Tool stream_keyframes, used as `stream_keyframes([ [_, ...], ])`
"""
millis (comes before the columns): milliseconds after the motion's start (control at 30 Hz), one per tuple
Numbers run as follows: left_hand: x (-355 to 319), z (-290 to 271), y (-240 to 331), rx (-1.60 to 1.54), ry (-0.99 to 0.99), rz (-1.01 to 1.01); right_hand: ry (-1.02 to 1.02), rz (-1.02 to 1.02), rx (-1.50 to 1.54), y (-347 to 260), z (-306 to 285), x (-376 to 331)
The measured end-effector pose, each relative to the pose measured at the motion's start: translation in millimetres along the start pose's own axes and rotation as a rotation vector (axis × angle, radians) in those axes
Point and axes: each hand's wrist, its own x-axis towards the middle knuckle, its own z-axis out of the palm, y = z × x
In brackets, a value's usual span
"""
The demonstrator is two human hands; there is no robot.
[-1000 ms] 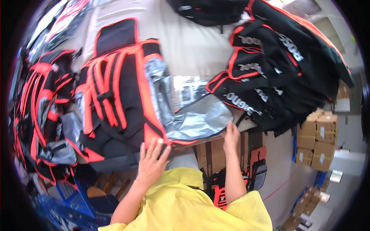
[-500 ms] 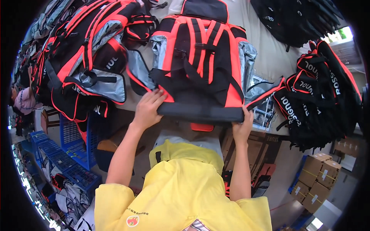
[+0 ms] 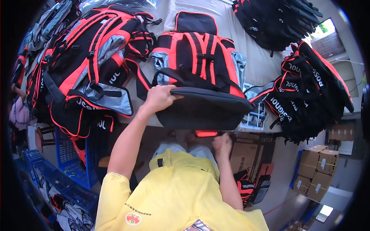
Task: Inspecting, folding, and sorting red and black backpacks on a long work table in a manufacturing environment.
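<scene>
In the head view I have the black and orange-red backpack lying on the pale-covered bench, straps upward, its top flap at the far end and its dark base facing the wearer at the near edge. The left hand is at the left corner of that base, fingers pinching its upper edge. The right hand is below the bench edge, near a red item, and blurred on my feed; its fingers look curled, but I cannot tell whether they grip anything. Left of the backpack I see another bag with silver lining; right, black pieces with red piping. Blue crates stand low left, cardboard boxes low right.
</scene>
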Motion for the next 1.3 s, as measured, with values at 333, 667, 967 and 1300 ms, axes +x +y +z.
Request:
stream_keyframes([
  [333, -1, -137, 178, -0.175, 0.488, 0.445, -0.468, -0.466, 0.422, -230, 156, -33],
  [667, -96, 47, 151, -1.113, 0.166, -0.377, -0.65, -1.171, -1.069, -422, 266, -159],
  [967, -145, 72, 113, -0.646, -0.48, 0.078, -0.826, -1.004, -1.847, -173, 217, -1],
  [1300, -84, -30, 9, -0.074, 0.65, 0.116, -0.27, -1.223, -1.547, -198, 96, -22],
])
